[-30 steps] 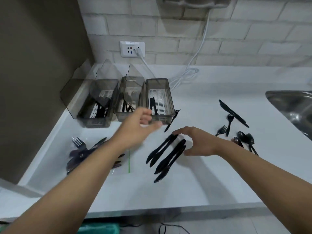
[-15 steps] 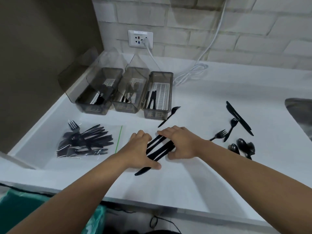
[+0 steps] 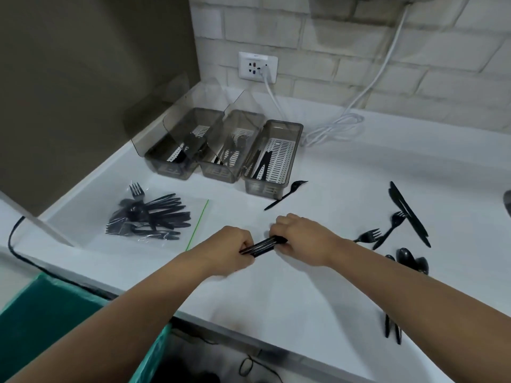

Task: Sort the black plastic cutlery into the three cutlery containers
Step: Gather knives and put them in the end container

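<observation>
Both hands grip one bundle of black knives (image 3: 262, 246) just above the white counter: my left hand (image 3: 231, 248) closed on its near end, my right hand (image 3: 300, 237) closed on its far end. Three smoky cutlery containers stand side by side at the back left: the left one (image 3: 177, 145), the middle one (image 3: 229, 150) and the right one (image 3: 272, 158), each holding some black cutlery. A single black fork (image 3: 287, 193) lies by the right container. To my right lie loose knives (image 3: 409, 214), forks (image 3: 384, 233) and spoons (image 3: 409, 258).
A clear zip bag of black cutlery (image 3: 152, 217) lies at the left. A wall socket (image 3: 258, 66) with white cables (image 3: 334, 128) is behind the containers. A sink edge (image 3: 507, 201) shows at far right, a green bin (image 3: 55, 327) below the counter edge.
My left hand came back from the containers to the loose knives. Both hands gathered them into one bundle and closed on it. The camera view shifted left and down.
</observation>
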Motion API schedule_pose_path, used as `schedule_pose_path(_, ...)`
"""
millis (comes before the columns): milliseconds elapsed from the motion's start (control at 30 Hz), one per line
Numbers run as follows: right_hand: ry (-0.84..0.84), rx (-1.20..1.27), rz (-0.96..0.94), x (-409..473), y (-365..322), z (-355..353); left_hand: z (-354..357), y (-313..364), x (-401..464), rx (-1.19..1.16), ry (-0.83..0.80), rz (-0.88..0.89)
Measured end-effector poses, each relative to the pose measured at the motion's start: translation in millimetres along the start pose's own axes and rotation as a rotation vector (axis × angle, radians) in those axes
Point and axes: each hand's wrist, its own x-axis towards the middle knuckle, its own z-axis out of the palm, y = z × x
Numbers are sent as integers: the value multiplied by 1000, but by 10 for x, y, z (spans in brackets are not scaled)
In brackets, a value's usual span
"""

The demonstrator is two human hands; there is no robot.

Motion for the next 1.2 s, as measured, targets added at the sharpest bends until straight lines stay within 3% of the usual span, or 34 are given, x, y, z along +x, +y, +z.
schedule_pose_path(300, -117, -32, 29, -23, -71, -4, -9, 87, 0, 270, -103, 57)
schedule_pose_path(500, -138, -101, 48, -22, -137, 5, 22, 44, 30, 389, -65, 165)
schedule_pose_path(767, -186, -32, 51, -45, -168, -57, -41, -72, 83, 388, -119, 242)
schedule_pose_path(867, -206, 37, 104, -69, -175, -116, -124, -91, 113, 406, -42, 315)
schedule_pose_path(967, -180, 138, 162, -145, -149, -218, -322, -130, 149, 262, 82, 376)
schedule_pose_path(1100, -102, 225, 247, -236, -90, -445, -588, -151, 137, -192, 238, 316)
schedule_pose_path(1200, -25, 287, 288, -242, -46, -611, -692, -49, 110, -364, 214, 284)
